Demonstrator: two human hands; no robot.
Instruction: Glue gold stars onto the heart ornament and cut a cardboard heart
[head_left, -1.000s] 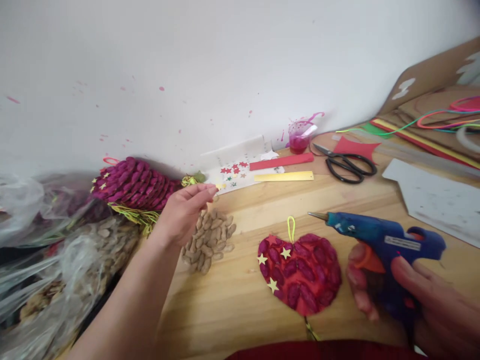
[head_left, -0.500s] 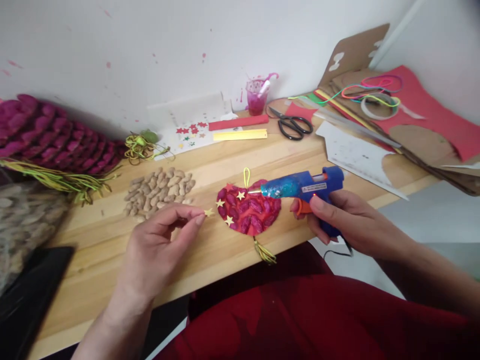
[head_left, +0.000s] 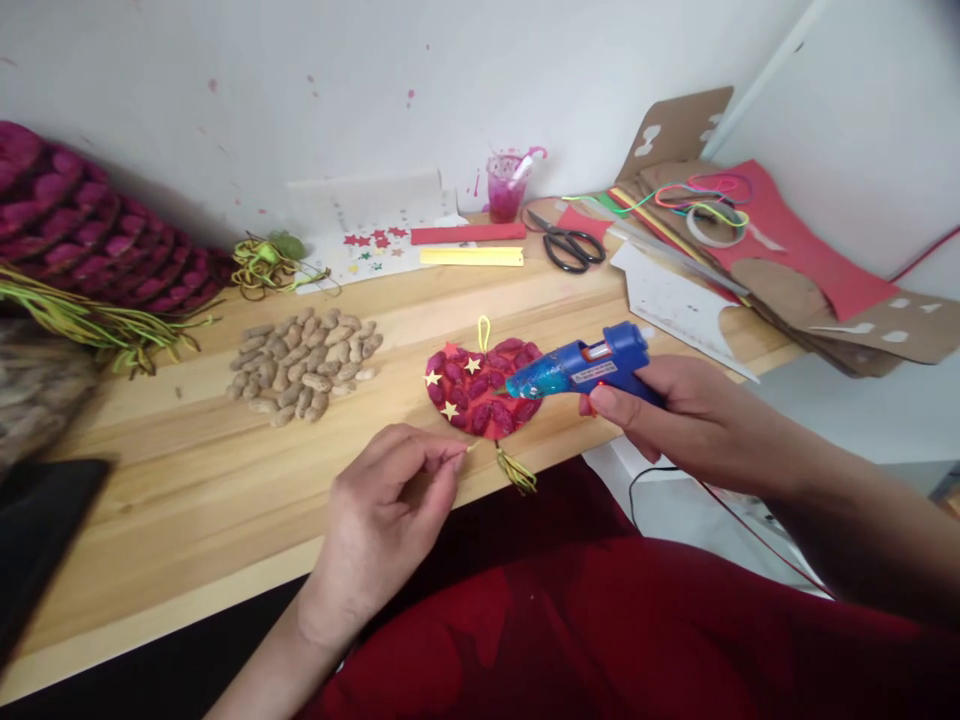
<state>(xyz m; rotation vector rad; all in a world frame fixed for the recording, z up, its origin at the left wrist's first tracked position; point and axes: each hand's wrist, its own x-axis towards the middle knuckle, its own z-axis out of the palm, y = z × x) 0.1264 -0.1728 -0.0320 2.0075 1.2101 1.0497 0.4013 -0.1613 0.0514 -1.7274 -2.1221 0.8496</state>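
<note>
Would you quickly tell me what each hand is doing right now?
Left hand: closed, pinching a small yellow piece.
Right hand: closed around the blue glue gun.

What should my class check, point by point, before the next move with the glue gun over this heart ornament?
1. Glue gun in right hand, grip closed round the handle: ok.
2. Nozzle over heart ornament: ok.
3. Small gold piece pinched in left hand: ok.
4. Left fingertips apart from nozzle: ok.
5. Heart ornament lying flat on wooden table: ok.
6. Glue flowing: cannot tell.
</note>
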